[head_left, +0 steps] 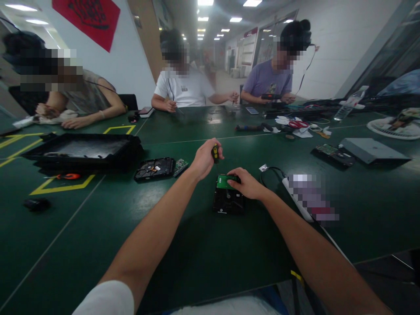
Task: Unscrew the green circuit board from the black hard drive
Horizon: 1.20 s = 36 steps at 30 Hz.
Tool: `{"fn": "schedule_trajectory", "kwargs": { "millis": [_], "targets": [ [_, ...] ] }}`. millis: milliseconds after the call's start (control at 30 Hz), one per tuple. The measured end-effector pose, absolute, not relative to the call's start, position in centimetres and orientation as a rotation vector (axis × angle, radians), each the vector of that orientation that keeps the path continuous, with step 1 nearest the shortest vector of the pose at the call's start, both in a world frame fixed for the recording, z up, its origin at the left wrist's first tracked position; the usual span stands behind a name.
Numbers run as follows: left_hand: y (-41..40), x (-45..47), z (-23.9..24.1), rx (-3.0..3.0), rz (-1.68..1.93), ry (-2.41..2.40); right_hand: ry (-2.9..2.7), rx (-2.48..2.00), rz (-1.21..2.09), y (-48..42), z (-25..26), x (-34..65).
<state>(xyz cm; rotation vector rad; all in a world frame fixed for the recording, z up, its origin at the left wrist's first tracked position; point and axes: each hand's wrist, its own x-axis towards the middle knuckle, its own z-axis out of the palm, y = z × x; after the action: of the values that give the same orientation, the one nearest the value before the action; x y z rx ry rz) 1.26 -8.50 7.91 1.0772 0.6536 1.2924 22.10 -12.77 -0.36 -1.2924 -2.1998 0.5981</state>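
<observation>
A black hard drive (pixel 227 202) lies on the green table (pixel 197 245) in front of me, its green circuit board (pixel 224 181) at the far end. My left hand (pixel 205 158) is closed round a yellow-and-black screwdriver (pixel 215 153), held upright just above the drive's far left corner. My right hand (pixel 246 183) rests on the drive's far right corner, fingers curled over the circuit board and pressing it.
Another opened hard drive (pixel 154 169) with a loose green board (pixel 180 166) lies to the left, beside a black tray (pixel 83 150). A power strip (pixel 306 197) and cable (pixel 272 171) lie to the right. Three other people sit along the far side.
</observation>
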Motion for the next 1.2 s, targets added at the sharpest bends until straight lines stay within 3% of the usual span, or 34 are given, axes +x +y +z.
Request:
{"fn": "schedule_trajectory", "kwargs": {
  "millis": [1200],
  "targets": [
    [-8.4,0.6,7.6,1.263,1.253,0.649,-2.188,-1.245,0.605,-12.7,-0.6,22.1]
  ]
}}
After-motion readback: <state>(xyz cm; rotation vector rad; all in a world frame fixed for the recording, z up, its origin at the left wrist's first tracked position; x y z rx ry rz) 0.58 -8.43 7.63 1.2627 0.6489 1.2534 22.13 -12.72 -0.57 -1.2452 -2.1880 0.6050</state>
